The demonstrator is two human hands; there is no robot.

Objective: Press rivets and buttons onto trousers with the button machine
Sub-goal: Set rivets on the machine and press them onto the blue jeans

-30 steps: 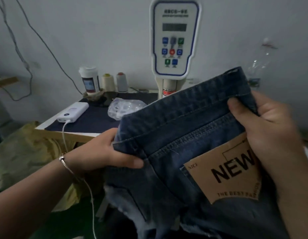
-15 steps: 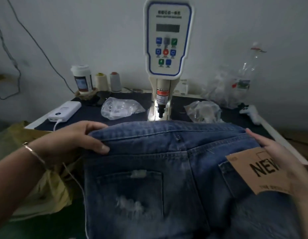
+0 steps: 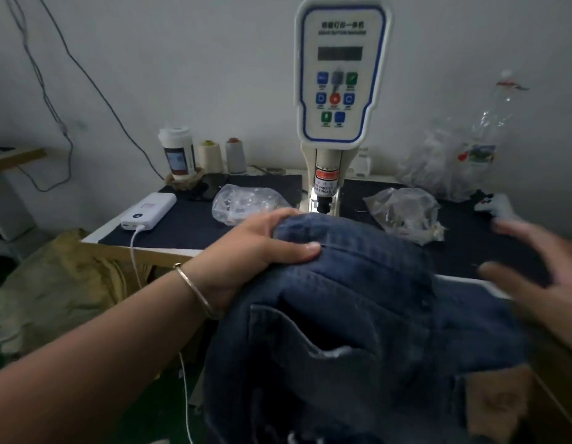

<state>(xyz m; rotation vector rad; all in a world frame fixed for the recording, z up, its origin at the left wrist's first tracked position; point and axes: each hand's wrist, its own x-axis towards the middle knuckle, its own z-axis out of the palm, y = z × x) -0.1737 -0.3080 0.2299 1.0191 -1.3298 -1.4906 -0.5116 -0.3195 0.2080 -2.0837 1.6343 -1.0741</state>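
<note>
Blue denim trousers (image 3: pixel 358 315) lie bunched at the table's front edge, a front pocket facing up. My left hand (image 3: pixel 262 248) grips their waistband, thumb on top, just in front of the button machine (image 3: pixel 340 84) and below its press head (image 3: pixel 323 205). My right hand (image 3: pixel 534 277) is blurred, fingers spread, hovering over the trousers' right side and holding nothing. A brown card tag (image 3: pixel 496 402) shows at the lower right.
Two clear bags of small parts lie on the dark table top (image 3: pixel 182 225): a left bag (image 3: pixel 246 203) and a right bag (image 3: pixel 403 213). A white power bank (image 3: pixel 148 211) with cable, a bottle (image 3: pixel 179 155), thread cones (image 3: pixel 222 155) and crumpled plastic (image 3: pixel 460 155) stand around. Yellowish cloth (image 3: pixel 54 283) lies left.
The trousers have been turned and bunched, the waistband pushed toward the press head. My right hand has let go of the tag side and lifted away, fingers spread.
</note>
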